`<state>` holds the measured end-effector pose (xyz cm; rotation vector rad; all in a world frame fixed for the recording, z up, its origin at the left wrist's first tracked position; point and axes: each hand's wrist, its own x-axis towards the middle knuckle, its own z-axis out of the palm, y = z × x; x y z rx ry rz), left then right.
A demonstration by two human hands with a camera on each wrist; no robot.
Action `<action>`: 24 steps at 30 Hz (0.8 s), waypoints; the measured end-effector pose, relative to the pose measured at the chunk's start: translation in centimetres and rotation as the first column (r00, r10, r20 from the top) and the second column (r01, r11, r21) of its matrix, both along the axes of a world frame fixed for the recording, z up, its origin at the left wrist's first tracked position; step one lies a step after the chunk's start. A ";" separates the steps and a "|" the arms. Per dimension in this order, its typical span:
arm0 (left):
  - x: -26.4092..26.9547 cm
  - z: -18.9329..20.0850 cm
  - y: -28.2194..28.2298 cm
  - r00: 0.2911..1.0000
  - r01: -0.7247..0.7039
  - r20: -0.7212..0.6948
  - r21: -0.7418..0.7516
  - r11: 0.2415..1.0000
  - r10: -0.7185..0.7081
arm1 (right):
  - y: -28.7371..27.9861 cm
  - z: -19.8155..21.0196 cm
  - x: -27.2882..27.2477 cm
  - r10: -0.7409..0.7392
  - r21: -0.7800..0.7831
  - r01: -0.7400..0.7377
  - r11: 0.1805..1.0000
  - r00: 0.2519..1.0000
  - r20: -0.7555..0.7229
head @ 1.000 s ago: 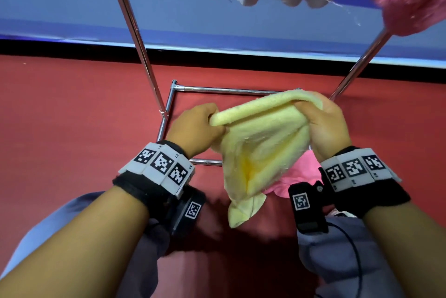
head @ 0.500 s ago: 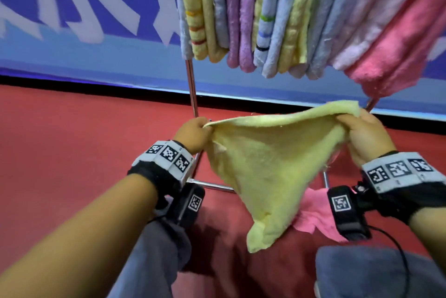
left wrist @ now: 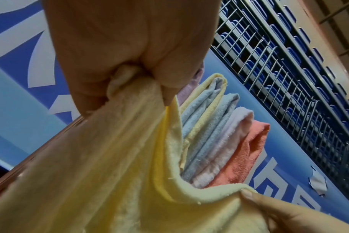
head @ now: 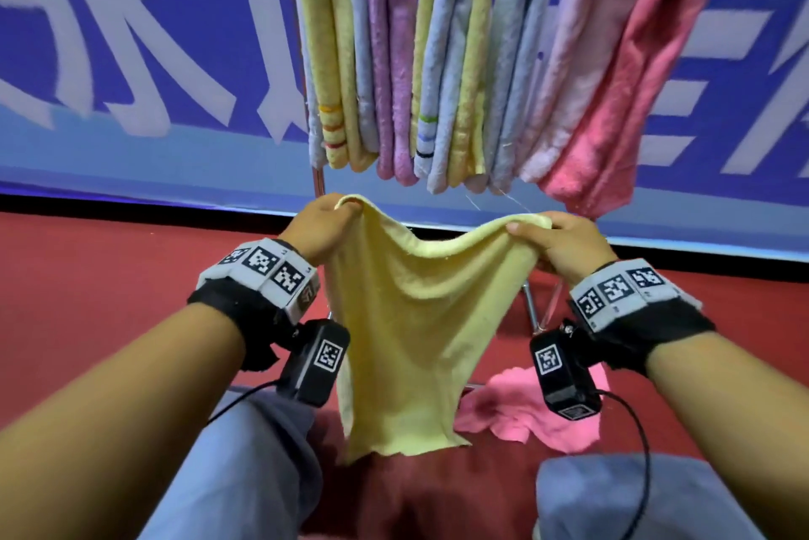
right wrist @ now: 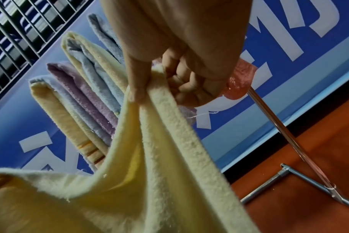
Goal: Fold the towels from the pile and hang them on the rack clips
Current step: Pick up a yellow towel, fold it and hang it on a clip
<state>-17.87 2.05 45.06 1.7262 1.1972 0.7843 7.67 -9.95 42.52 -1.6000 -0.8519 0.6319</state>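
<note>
A pale yellow towel (head: 416, 320) hangs spread out between both hands, its top edge sagging in the middle. My left hand (head: 326, 222) grips the upper left corner, bunched in the fist (left wrist: 127, 75). My right hand (head: 551, 233) pinches the upper right corner between thumb and fingers (right wrist: 147, 88). Just behind and above hang several folded towels (head: 437, 58) on the rack, yellow, blue, purple and pink. The clips are out of view. A pink towel (head: 525, 412) lies on the red floor below my right wrist.
The rack's metal legs (right wrist: 289, 134) and base bars (right wrist: 269, 186) stand on the red floor (head: 109, 277) behind the towel. A blue banner wall (head: 131, 58) runs behind the rack. My grey-trousered knees (head: 634, 496) fill the lower view.
The yellow towel has been raised and opened out from a bunched fold to a hanging sheet. My hands moved apart, then slightly together, and my view tilted up to the hung towels.
</note>
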 end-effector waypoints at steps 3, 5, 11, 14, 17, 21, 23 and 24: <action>-0.6 1.0 -0.3 1.000 -0.023 0.014 -0.002 1.000 0.023 | -0.4 1.7 0.5 -0.022 0.018 0.023 1.000 0.999 -0.049; -1.1 1.7 -0.5 0.999 -0.045 -0.017 0.012 0.999 0.045 | -0.8 2.7 1.0 -0.051 0.032 0.052 0.998 0.998 -0.028; -3.1 1.9 0.1 0.990 -0.133 -0.040 0.008 0.991 0.133 | -2.4 4.3 1.6 -0.150 0.067 0.147 0.987 0.988 0.033; -4.0 1.6 0.1 0.988 -0.147 -0.052 -0.001 0.989 0.147 | -2.9 4.7 2.0 -0.214 0.088 0.210 0.974 0.976 0.039; -4.7 1.3 -0.3 0.984 -0.177 -0.022 -0.042 0.983 0.176 | -3.4 4.8 2.4 -0.254 0.073 0.252 0.965 0.967 0.019; -4.9 1.3 -0.6 0.978 -0.188 0.078 -0.091 0.978 0.195 | -3.8 4.4 2.6 -0.254 -0.001 0.254 0.967 0.967 0.021; -4.8 1.3 -0.7 0.979 -0.187 0.071 -0.075 0.980 0.192 | -4.0 4.3 2.3 -0.249 -0.015 0.250 0.968 0.968 0.023; -4.8 1.2 -0.7 0.979 -0.186 0.070 -0.064 0.980 0.190 | -4.0 4.2 2.3 -0.255 -0.015 0.255 0.967 0.967 0.020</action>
